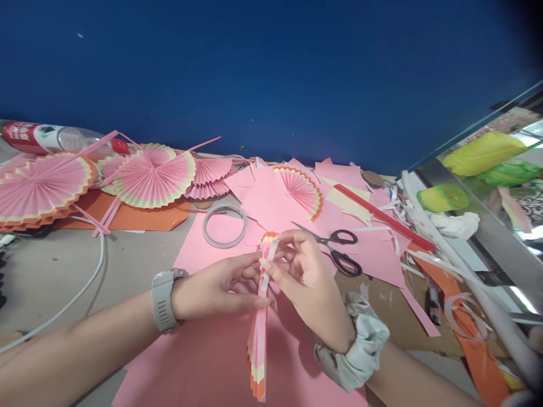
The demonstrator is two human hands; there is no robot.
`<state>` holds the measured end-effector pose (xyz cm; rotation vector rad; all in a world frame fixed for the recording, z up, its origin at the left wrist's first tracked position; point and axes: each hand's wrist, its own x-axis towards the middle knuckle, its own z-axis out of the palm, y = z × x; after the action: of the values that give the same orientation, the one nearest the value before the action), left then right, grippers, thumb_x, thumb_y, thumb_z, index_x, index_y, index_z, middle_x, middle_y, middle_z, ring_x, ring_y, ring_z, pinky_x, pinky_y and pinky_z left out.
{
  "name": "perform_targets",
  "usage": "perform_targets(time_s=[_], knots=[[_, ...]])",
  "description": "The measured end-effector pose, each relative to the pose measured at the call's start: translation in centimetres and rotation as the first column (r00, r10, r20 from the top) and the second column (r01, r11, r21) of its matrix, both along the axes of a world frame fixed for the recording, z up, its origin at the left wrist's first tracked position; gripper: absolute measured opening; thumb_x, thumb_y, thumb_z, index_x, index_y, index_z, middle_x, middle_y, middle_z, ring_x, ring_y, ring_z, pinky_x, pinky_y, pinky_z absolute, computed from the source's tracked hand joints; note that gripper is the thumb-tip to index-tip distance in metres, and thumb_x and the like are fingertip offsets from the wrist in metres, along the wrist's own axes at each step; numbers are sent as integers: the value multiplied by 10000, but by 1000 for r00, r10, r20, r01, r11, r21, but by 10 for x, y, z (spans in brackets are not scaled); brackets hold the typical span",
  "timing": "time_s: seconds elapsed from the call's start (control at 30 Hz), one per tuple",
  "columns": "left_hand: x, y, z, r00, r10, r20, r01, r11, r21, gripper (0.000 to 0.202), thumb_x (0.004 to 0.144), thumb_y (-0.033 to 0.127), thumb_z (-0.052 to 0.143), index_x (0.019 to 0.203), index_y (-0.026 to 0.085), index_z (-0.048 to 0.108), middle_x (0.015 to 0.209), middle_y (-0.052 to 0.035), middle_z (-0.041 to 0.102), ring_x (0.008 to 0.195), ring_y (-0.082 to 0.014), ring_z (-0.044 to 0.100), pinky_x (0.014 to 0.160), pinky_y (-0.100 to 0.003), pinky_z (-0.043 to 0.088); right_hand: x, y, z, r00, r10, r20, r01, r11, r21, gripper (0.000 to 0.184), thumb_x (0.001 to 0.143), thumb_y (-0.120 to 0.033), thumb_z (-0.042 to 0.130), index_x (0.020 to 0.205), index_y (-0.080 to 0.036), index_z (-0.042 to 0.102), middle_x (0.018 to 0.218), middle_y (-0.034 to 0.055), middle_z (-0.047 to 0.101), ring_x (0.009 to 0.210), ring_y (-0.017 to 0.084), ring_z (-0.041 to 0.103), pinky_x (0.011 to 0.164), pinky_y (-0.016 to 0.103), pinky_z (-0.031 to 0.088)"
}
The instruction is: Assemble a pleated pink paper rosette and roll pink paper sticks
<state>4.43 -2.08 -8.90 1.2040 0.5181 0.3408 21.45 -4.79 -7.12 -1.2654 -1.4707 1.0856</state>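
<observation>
Fan (259, 339): probably light, crushable; grip stacked folds
Left hand (227, 284): pinching fan
Right hand (304, 285): pinching white strip (272, 250)

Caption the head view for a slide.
Left hand and right hand hold a folded pink paper fan over pink sheets, with scissors, a tape roll and opened fans beyond.
</observation>
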Motion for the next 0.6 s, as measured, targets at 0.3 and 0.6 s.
perform_targets(time_s=[0.3,0.6], knots=[[2,-1,-1,998,39,45,-40,999,20,172,863,203,552,1020,148,511,926,-71,604,866,-166,606,831,-363,491,-4,-2,-7,995,-15,-94,19,999,45,287,833,-125,580,1026,-287,443,959,-17,463,849,78,544,703,178,526],[4,1,3,999,28,41,-31,996,82,113,876,174,517,984,142,522,903,-77,641,864,-166,624,841,-352,488,-3,0,-8,998,0,-57,3,999,54,276,840,-123,572,1025,-281,441,930,-25,465,802,62,538,666,155,508]])
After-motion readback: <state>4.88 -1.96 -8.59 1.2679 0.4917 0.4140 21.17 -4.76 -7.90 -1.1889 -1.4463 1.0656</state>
